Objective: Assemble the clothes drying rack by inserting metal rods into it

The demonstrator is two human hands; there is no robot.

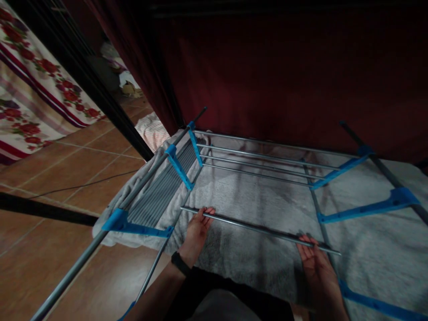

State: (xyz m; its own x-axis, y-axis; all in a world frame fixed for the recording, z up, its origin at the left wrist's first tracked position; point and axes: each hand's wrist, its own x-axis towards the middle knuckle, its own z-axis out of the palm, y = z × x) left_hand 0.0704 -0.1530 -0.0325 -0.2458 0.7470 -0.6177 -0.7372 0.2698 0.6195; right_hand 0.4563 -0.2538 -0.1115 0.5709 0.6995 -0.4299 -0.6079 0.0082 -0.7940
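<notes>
A thin grey metal rod lies crosswise in front of me, its right end lower in the picture than its left. My left hand grips it near the left end, thumb and fingers around it. Close to the other end, my right hand holds it with the fingers beneath. Beyond the rod stands a partly built rack of grey tubes with blue plastic brackets. Several rods span its far brackets from side to side. The nearer blue bracket on the right has no rod in it.
More loose rods lie in a row at the left on a grey blanket. A dark red curtain hangs behind the rack. Black posts and a tiled floor with a dark cable are at the left.
</notes>
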